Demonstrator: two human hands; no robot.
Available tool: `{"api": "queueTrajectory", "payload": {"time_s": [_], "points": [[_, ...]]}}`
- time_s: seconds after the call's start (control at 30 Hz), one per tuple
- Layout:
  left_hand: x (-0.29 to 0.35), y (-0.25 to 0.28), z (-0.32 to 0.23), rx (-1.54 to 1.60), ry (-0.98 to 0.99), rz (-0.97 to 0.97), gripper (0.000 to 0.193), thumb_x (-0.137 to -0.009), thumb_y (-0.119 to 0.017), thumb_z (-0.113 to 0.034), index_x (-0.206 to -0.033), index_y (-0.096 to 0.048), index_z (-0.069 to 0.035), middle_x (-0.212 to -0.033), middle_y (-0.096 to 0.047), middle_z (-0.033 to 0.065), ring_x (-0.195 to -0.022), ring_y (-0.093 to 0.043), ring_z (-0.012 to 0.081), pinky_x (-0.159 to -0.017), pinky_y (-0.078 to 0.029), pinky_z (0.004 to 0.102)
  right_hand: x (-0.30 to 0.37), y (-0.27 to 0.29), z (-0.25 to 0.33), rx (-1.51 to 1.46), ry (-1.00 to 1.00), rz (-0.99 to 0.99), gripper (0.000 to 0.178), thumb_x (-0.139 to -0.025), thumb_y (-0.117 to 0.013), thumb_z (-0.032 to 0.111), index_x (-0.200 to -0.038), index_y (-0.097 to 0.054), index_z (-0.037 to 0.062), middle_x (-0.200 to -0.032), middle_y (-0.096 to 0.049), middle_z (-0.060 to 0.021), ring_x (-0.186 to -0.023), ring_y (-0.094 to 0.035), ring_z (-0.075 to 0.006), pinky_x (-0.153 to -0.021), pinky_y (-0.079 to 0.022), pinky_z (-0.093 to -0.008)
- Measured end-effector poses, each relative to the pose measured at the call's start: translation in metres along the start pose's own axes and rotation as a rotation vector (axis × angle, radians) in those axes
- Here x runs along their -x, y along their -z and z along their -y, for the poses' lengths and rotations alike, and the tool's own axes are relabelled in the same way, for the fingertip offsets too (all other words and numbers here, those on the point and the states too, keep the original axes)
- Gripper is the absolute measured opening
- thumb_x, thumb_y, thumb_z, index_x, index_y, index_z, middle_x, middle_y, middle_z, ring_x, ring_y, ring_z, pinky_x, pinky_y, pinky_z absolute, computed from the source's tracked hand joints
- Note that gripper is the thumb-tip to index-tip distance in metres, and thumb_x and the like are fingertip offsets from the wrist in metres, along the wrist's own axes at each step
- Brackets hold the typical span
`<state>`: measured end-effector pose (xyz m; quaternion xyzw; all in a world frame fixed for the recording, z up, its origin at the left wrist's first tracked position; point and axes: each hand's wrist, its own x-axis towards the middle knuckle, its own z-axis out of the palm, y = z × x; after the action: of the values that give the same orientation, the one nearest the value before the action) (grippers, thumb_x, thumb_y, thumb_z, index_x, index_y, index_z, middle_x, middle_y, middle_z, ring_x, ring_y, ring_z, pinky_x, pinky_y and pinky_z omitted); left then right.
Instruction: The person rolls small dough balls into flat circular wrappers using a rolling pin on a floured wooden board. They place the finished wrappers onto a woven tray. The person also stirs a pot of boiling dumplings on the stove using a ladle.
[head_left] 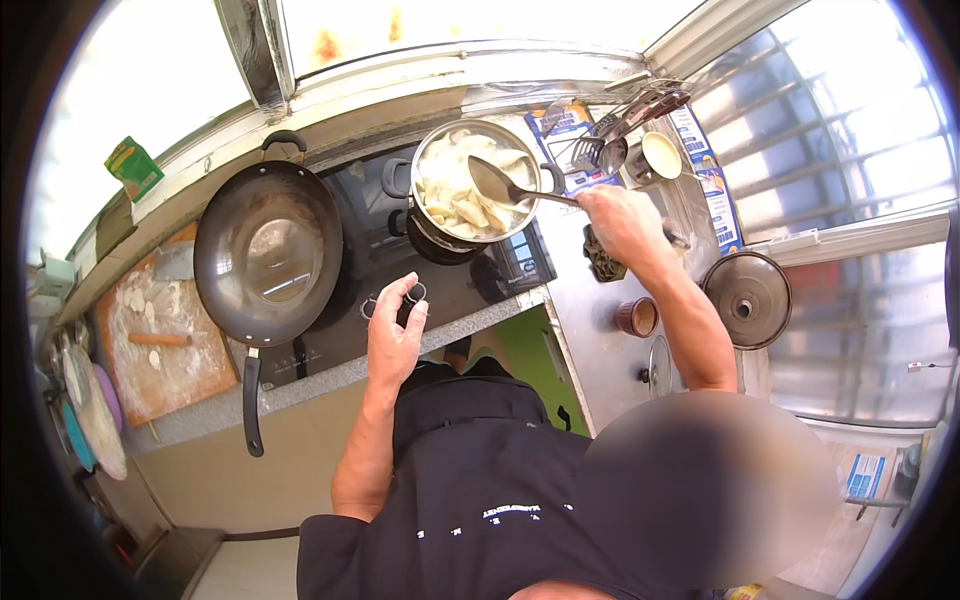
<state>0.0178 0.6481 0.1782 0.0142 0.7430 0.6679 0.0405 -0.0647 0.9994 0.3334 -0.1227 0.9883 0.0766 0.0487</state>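
Observation:
My right hand (625, 225) is closed around the handle of a dark cooking spoon (490, 182). The spoon's bowl is over the pale dumplings (465, 200) in a steel pot (416, 172) with black side handles; whether it touches them I cannot tell. My left hand (395, 338) is held above the front of the black glass cooktop (445, 300), thumb and fingers apart and nothing between them. Its fingertips look whitish.
A big black wok (268, 250) sits at the left, its handle sticking out past the counter edge. Beyond it lies a floured board (150, 370) with a small rolling pin (160, 340). Right of the pot are slotted utensils (587, 152), a cream cup (660, 157) and a round lid (747, 300).

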Motion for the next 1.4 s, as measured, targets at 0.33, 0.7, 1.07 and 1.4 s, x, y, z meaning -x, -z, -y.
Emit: {"api": "queueTrajectory", "payload": {"time_s": [0.33, 0.7, 1.07, 1.4], "points": [[0.007, 0.01, 0.002, -0.024, -0.005, -0.063, 0.042, -0.1, -0.068, -0.007, -0.14, -0.065, 0.003, -0.138, -0.068, 0.0157, -0.129, -0.065, 0.0271, -0.115, -0.046, 0.0375, -0.075, 0.024, -0.014, 0.369, 0.338, -0.428, 0.032, -0.092, -0.068, 0.012, -0.122, -0.077, 0.0177, -0.1, -0.069, 0.0005, -0.098, -0.07, -0.0178, -0.083, -0.053, -0.036], [0.017, 0.008, 0.009, 0.021, 0.04, -0.173, 0.042, -0.1, -0.068, -0.007, -0.141, -0.064, 0.004, -0.138, -0.069, 0.0165, -0.132, -0.063, 0.0276, -0.118, -0.044, 0.0391, -0.139, -0.013, 0.005, 0.498, 0.565, -0.472, 0.014, -0.093, -0.067, 0.015, -0.105, -0.074, 0.0114, -0.096, -0.069, -0.0002, -0.096, -0.069, -0.017, -0.085, -0.053, -0.0337], [0.021, -0.011, 0.011, 0.059, 0.061, -0.15, 0.041, -0.101, -0.068, -0.007, -0.141, -0.064, 0.004, -0.138, -0.07, 0.0163, -0.13, -0.065, 0.0263, -0.116, -0.047, 0.0381, -0.098, -0.045, -0.024, 0.484, 0.307, -0.156, 0.015, -0.095, -0.065, 0.015, -0.106, -0.074, 0.0087, -0.102, -0.073, -0.0056, -0.098, -0.073, -0.0206, -0.082, -0.057, -0.0362], [0.016, -0.03, 0.01, 0.031, 0.035, -0.071, 0.04, -0.101, -0.068, -0.008, -0.139, -0.064, 0.005, -0.137, -0.07, 0.0157, -0.13, -0.065, 0.0258, -0.115, -0.047, 0.038, -0.035, -0.034, -0.029, 0.385, 0.259, -0.084, 0.012, -0.095, -0.067, 0.016, -0.098, -0.076, 0.0096, -0.099, -0.074, -0.0053, -0.096, -0.074, -0.0201, -0.079, -0.057, -0.036]]}}
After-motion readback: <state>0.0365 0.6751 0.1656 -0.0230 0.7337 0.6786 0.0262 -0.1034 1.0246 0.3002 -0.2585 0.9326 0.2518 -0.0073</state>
